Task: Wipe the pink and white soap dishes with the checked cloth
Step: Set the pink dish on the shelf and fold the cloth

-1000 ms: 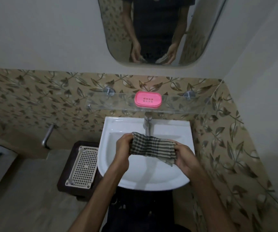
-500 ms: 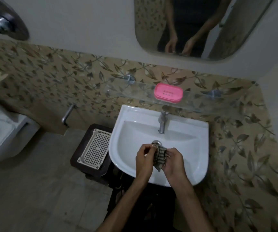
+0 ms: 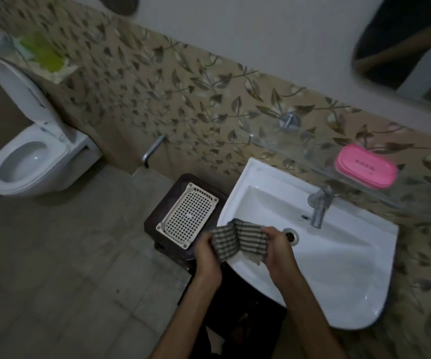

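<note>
I note the view has swung left since half a second ago: the toilet (image 3: pixel 27 161) with raised lid is now fully in frame at far left, and the mirror (image 3: pixel 406 47) is cut to the top right corner. The sink (image 3: pixel 338 275) sits lower right, tap (image 3: pixel 319 206) at its back. The dark stool (image 3: pixel 167 211) beside the sink carries the white dish (image 3: pixel 187 218), a perforated tray, untouched. The pink dish (image 3: pixel 366 169) rests on the glass shelf (image 3: pixel 300 151) above the tap. The cloth (image 3: pixel 237 239), bunched before, is now spread between both hands over the sink's left rim. Left hand (image 3: pixel 207 255) has fingers curled, pinching the cloth's left edge; right hand (image 3: pixel 279 251) likewise grips its right edge.
</note>
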